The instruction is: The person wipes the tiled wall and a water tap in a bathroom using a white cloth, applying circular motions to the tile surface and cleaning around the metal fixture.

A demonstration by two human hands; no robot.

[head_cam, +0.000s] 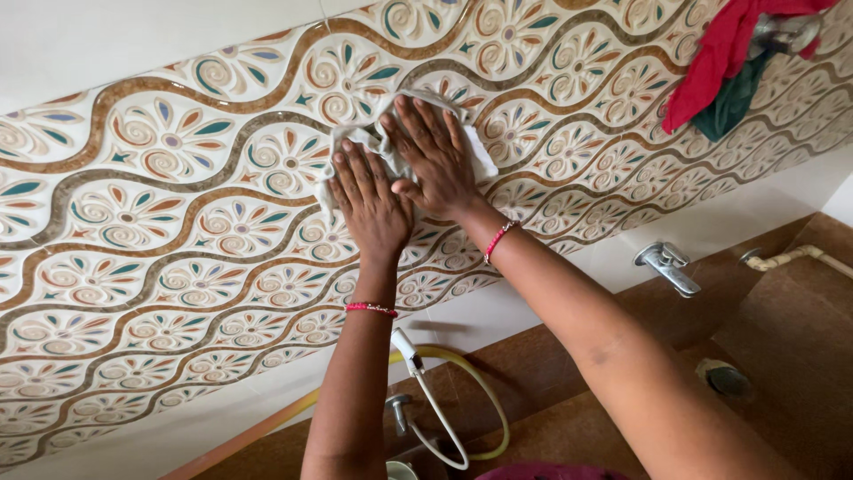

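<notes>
At the near edge, low in the middle, a white hose loops down from a small spray head, with a yellow hose curving behind it over the brown tiles. Both forearms rise from here, each with a pink bracelet at the wrist.

Farther up, the left hand lies flat on the lower left part of a white cloth, fingers stretched out and slightly apart. The right hand is just beside it, thumb overlapping the left hand's edge, pressed flat on the middle of the same cloth with fingers spread. Neither hand grips; both palms push the cloth against the wall.

The cloth sits bunched on the patterned tile band, with its floral swirls and wavy brown lines, near the band's upper middle.

To the right, a metal tap sticks out of the plain white tile. Far at the upper right, a red cloth and a dark green one hang together from another fitting.
</notes>
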